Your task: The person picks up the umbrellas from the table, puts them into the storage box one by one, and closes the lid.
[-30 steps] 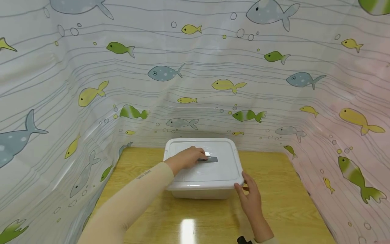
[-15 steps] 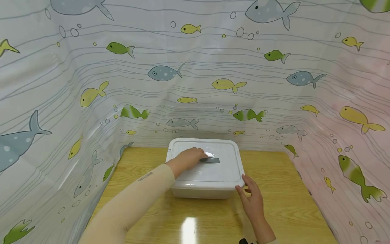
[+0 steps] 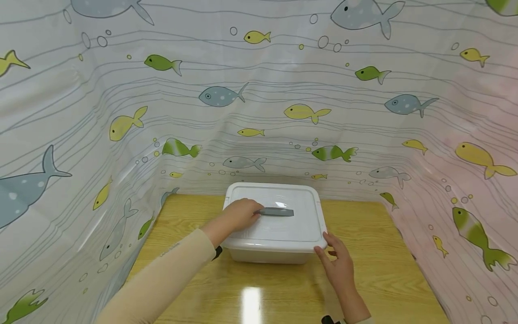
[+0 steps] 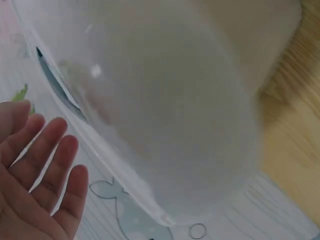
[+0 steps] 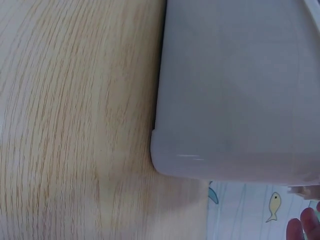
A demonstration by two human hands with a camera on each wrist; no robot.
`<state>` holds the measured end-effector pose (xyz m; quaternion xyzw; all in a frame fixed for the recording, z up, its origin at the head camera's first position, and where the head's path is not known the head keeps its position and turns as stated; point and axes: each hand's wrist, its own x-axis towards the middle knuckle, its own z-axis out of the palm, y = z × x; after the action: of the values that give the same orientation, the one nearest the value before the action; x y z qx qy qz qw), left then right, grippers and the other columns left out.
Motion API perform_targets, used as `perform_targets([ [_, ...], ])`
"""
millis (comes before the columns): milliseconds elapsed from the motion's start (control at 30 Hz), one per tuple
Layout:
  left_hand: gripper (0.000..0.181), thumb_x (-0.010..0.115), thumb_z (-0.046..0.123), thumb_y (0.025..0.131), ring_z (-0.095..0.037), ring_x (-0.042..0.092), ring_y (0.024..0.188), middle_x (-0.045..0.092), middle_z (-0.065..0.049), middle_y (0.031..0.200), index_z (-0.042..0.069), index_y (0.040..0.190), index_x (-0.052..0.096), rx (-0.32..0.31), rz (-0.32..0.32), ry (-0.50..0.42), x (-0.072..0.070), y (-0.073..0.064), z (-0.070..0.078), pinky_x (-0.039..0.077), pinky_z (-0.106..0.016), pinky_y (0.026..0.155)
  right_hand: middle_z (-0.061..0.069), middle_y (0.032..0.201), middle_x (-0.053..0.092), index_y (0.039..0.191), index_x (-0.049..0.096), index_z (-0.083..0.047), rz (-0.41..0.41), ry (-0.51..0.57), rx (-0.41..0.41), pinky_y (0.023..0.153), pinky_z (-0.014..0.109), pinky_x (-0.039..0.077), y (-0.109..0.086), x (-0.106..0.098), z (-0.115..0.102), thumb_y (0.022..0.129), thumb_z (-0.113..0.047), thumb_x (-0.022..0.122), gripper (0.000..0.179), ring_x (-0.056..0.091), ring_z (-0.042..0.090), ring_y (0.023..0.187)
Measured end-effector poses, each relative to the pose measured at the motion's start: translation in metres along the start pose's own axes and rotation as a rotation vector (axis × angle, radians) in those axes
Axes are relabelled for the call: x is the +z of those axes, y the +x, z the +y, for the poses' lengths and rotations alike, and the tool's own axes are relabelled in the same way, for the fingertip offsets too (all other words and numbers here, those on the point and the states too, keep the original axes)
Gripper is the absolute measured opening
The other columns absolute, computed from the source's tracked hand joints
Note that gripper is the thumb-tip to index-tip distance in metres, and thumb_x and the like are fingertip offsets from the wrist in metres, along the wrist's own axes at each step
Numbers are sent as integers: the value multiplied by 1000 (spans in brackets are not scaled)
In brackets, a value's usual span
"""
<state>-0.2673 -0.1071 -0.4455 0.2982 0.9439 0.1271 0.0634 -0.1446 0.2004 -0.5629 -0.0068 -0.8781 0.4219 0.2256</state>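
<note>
A white lidded storage box (image 3: 269, 256) stands at the far middle of the wooden table, its white lid (image 3: 283, 231) on top. Across the lid's middle runs a grey handle (image 3: 279, 211). My left hand (image 3: 239, 214) is over the lid, at the handle's left end. In the left wrist view its fingers (image 4: 52, 155) are relaxed and apart from the handle (image 4: 57, 87). At the lid's front right corner, my right hand (image 3: 341, 267) holds the rim between thumb and fingers. Only some right fingertips (image 5: 302, 227) show in the right wrist view.
A fish-patterned sheet (image 3: 267, 90) rises behind the box and along both sides of the wooden table (image 3: 376, 270). Bare wood lies in front of the box and to either side.
My left hand has let go of the grey handle and drawn back to the left. The box has shifted slightly to the right, with my right hand still on its corner.
</note>
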Motion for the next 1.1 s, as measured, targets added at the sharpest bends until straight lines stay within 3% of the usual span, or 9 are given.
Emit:
perform_targets([
  [400,45,62,35,100,-36,51,127,60,-12,135,7,136,60,-192,298,30,26,-53,-32,38,-52,107,3,134,63,133,67,-17,-3,21,50,82,41,55,3,-2,1,84,-19,83,51,52,2,105],
  [567,70,61,53,96,-39,43,133,52,-16,144,5,145,51,-279,309,25,42,-74,-38,34,-58,109,2,133,63,132,68,-18,-3,51,69,82,39,55,2,-1,3,83,-17,84,52,51,-2,105],
  [700,89,57,69,90,-41,39,135,46,-19,148,3,149,45,-289,302,-2,52,-82,-40,30,-62,109,2,134,63,132,68,-19,4,54,72,82,37,55,2,-1,4,82,-16,85,53,52,-2,105],
  [867,105,53,81,83,-44,34,139,37,-21,155,4,153,38,-286,269,-36,58,-84,-40,26,-65,109,2,135,63,131,69,-19,13,50,67,81,35,55,3,-2,4,81,-16,85,53,53,-1,105],
  [1100,117,59,84,76,-44,29,142,27,-21,161,5,158,29,-306,241,-64,67,-81,-43,22,-65,111,3,136,62,133,67,-20,-4,48,64,81,17,49,5,-2,4,83,-18,84,53,52,-1,106],
])
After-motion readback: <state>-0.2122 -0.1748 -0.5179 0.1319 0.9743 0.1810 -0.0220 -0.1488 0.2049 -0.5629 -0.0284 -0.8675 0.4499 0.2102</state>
